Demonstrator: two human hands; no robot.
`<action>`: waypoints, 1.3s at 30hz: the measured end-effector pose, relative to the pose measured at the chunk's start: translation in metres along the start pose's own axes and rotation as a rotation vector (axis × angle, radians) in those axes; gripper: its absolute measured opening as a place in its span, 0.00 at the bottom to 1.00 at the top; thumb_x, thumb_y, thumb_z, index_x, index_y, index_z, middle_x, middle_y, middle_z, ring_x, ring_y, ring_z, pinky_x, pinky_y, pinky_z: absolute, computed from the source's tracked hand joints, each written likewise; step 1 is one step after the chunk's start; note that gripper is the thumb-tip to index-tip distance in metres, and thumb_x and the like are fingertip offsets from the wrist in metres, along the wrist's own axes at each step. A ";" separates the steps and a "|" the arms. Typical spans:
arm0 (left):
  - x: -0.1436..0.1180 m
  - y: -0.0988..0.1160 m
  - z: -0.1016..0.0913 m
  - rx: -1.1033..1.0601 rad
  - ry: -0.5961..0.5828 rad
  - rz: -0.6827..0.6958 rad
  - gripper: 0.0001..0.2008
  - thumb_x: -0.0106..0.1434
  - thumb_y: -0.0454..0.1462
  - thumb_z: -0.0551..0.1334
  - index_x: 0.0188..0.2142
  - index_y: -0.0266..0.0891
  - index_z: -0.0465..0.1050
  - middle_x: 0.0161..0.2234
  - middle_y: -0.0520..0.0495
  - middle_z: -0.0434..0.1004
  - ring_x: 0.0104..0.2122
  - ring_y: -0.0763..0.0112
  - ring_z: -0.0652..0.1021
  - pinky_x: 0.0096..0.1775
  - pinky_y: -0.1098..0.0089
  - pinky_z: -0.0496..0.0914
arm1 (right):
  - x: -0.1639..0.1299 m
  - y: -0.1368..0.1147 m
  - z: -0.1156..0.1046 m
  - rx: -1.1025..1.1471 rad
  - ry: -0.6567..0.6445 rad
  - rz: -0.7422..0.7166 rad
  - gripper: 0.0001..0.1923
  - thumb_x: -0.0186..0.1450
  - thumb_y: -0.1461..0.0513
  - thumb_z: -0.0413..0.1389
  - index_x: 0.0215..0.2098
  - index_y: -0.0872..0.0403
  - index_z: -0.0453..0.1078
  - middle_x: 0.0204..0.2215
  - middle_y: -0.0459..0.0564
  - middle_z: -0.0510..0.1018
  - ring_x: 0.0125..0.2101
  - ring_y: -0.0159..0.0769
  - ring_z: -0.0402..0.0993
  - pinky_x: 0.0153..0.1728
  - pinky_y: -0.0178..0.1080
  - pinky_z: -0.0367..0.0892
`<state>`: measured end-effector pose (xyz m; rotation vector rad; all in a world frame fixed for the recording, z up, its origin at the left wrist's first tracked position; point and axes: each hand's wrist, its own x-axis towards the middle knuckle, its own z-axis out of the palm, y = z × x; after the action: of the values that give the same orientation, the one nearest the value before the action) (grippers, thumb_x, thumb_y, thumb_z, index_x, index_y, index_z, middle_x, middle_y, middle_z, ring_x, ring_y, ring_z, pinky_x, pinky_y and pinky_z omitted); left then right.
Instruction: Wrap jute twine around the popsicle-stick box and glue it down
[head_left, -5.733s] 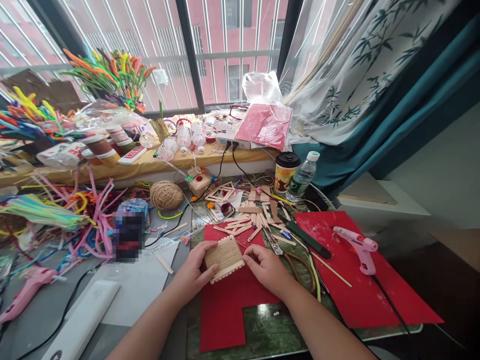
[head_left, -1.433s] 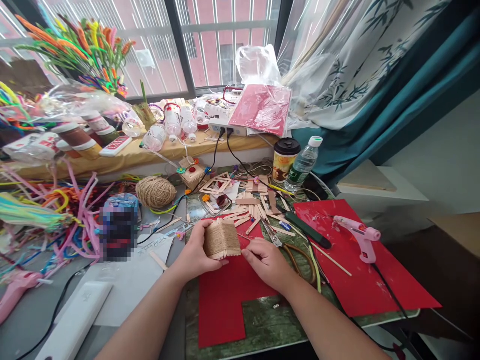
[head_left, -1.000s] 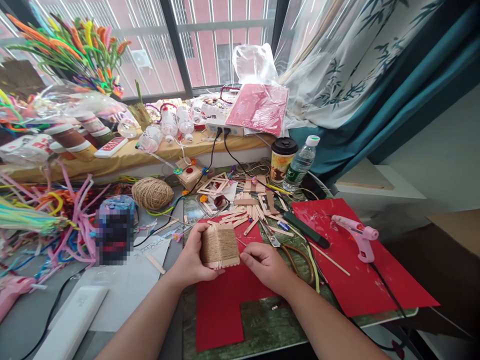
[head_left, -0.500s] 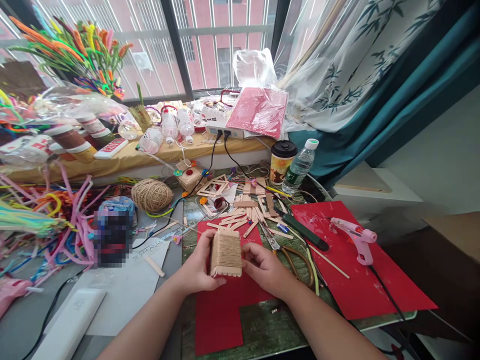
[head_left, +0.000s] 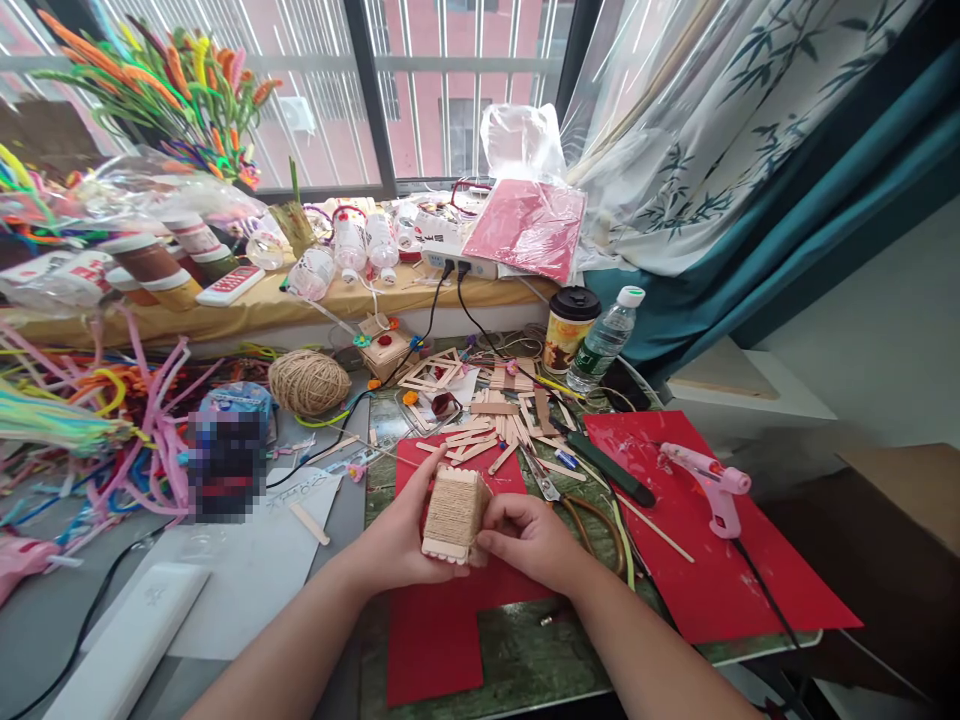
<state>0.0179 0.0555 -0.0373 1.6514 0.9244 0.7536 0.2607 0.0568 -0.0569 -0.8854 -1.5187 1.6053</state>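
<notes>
My left hand (head_left: 401,530) is closed round a small box of craft sticks (head_left: 454,515) wrapped with brown twine, holding it tilted above a red sheet (head_left: 435,650). Rounded stick ends show along the box's top and bottom edges. At the box's lower right edge, my right hand (head_left: 529,540) has its thumb and fingers pinched together against it; whether a twine end sits between them is hidden. A thin strand leads from the twine ball (head_left: 309,382) toward the box, passing behind my left fingers.
Loose craft sticks (head_left: 472,440) lie beyond the box, with scissors (head_left: 555,490) to the right. A pink glue gun (head_left: 712,480) rests on another red sheet (head_left: 757,590). A lidded cup (head_left: 570,330) and a water bottle (head_left: 606,340) stand at the back. Pipe cleaners (head_left: 150,430) crowd the left.
The box has turned in my left hand, so more of its right side shows. My right fingers have shifted down and slightly left to its lower edge. The view has shifted a little.
</notes>
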 end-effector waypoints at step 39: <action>0.010 -0.007 -0.047 -0.421 0.219 -0.308 0.37 0.54 0.42 0.73 0.62 0.44 0.64 0.63 0.39 0.74 0.63 0.43 0.74 0.60 0.52 0.71 | 0.002 0.004 -0.004 -0.342 0.337 0.012 0.06 0.69 0.60 0.58 0.34 0.52 0.72 0.22 0.39 0.62 0.23 0.32 0.59 0.26 0.34 0.57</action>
<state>-0.0180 0.0872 -0.0322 1.0465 1.0602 0.8570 0.2629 0.0601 -0.0616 -1.2829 -1.5632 1.1457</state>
